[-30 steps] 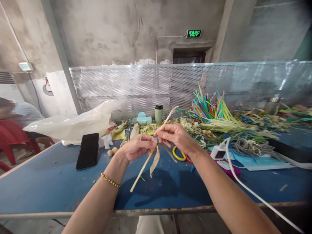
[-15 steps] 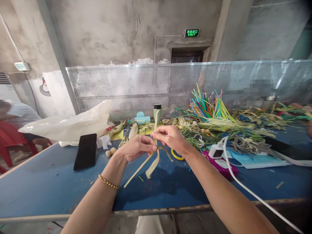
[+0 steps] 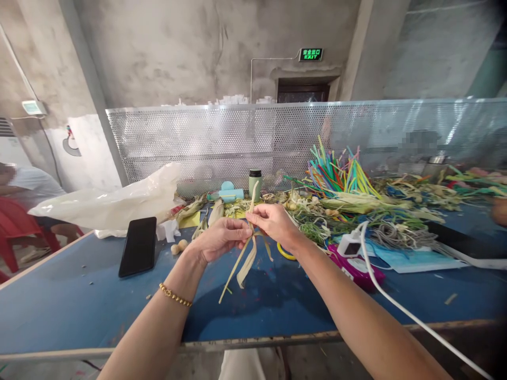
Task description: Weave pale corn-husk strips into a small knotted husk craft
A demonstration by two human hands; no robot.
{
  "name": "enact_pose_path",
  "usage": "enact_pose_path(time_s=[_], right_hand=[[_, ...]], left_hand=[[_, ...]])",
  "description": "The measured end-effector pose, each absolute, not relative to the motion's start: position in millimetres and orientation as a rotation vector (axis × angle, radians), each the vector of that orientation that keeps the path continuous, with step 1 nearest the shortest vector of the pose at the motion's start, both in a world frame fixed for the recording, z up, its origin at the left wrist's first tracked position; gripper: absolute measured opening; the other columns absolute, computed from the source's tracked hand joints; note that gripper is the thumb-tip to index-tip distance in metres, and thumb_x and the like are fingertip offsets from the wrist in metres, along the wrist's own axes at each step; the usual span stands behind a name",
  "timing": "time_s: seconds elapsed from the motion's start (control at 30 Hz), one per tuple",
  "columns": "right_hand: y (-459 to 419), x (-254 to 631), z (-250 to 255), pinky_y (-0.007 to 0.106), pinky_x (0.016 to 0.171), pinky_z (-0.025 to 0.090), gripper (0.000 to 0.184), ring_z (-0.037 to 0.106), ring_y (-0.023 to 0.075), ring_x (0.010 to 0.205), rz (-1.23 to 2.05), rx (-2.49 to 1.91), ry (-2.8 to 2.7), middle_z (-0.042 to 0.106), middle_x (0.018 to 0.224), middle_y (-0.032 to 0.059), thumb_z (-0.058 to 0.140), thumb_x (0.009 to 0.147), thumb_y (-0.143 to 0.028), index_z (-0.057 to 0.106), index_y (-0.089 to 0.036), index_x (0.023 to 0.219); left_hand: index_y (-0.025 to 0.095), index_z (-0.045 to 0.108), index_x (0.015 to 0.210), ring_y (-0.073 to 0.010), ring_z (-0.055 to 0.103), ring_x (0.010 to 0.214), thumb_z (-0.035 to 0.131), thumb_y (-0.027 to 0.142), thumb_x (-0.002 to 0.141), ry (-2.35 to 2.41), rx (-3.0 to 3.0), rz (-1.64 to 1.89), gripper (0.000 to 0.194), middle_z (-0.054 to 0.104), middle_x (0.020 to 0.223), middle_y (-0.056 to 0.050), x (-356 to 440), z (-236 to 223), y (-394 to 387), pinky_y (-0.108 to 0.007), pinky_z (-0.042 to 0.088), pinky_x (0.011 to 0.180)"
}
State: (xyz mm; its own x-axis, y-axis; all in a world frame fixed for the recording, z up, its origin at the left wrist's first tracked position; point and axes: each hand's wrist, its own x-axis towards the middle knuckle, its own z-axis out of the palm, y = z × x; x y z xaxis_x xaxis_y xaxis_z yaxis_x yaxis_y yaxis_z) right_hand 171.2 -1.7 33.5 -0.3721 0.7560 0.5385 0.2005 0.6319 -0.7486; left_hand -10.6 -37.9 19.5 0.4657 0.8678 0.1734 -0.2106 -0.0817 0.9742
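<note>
Over the blue table, my left hand point(image 3: 224, 237) pinches pale strips of what looks like dried corn husk point(image 3: 247, 264) where they cross. A narrow strip and a wider, leaf-like one hang below its fingers. Just above and to the right, my right hand point(image 3: 273, 224) grips the upper part of the husk strips, one end sticking up past its thumb. The fingertips of both hands nearly meet, and the crossing itself is partly hidden by them. Behind my right wrist lies a yellow ring point(image 3: 285, 253), partly covered.
A black phone point(image 3: 138, 246) and small pale balls point(image 3: 179, 246) lie left. Behind stand a green bottle point(image 3: 255, 184) and colourful pipe cleaners point(image 3: 340, 171) amid husks. A white charger point(image 3: 350, 244) with its cable sits on a magenta box point(image 3: 356, 272) at right. A person point(image 3: 34, 182) sits far left.
My right hand has moved slightly left and closer to my left hand. The strip's upper end, slanting right before, now stands nearly upright. The lower narrow end swung left, then back.
</note>
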Motion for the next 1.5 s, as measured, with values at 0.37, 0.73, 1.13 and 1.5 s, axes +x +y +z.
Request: enact_pose_path(time_s=[0.37, 0.73, 1.13, 1.5], right_hand=[[-18.0, 166.3, 37.0, 0.029, 0.062, 0.041, 0.025, 0.056, 0.0153, 0.065, 0.211, -0.808, -2.021, 0.069, 0.075, 0.0052, 0.068, 0.089, -0.038, 0.066, -0.018, 0.073], [-16.2, 168.6, 38.6, 0.028, 0.066, 0.042, 0.015, 0.06, 0.0153, 0.066, 0.308, -0.833, -2.036, 0.071, 0.073, 0.0045, 0.057, 0.09, -0.016, 0.069, -0.016, 0.081], [-10.5, 173.2, 38.4, 0.028, 0.06, 0.04, 0.024, 0.052, 0.0131, 0.061, 0.413, -0.725, -2.033, 0.063, 0.066, 0.0013, 0.058, 0.095, -0.03, 0.064, -0.017, 0.075], [-6.5, 182.7, 42.2, 0.027, 0.062, 0.048, 0.011, 0.061, 0.0131, 0.065, 0.786, -0.777, -2.033, 0.073, 0.078, 0.0062, 0.065, 0.086, -0.021, 0.072, -0.013, 0.086]], left_hand=[[0.009, 0.071, 0.071, -0.0075, 0.054, 0.056, 0.088, 0.017, 0.067, 0.606, 1.071, 1.372, 0.019, 0.063, 0.065, -0.002, -14.1, 16.5, -23.0, -0.02, 0.044, 0.056], [0.008, 0.071, 0.068, -0.0082, 0.053, 0.054, 0.091, 0.014, 0.061, 0.599, 1.055, 1.39, 0.021, 0.062, 0.059, -0.001, -10.8, 17.4, -24.5, -0.021, 0.041, 0.055], [0.01, 0.067, 0.064, -0.0073, 0.052, 0.052, 0.087, 0.013, 0.068, 0.616, 1.072, 1.402, 0.02, 0.06, 0.059, -0.001, -8.5, 16.9, -24.6, -0.02, 0.043, 0.053], [0.01, 0.063, 0.07, -0.0055, 0.049, 0.05, 0.069, 0.002, 0.081, 0.566, 0.867, 1.478, 0.015, 0.057, 0.062, 0.001, -24.7, 23.9, -19.0, -0.017, 0.045, 0.051]])
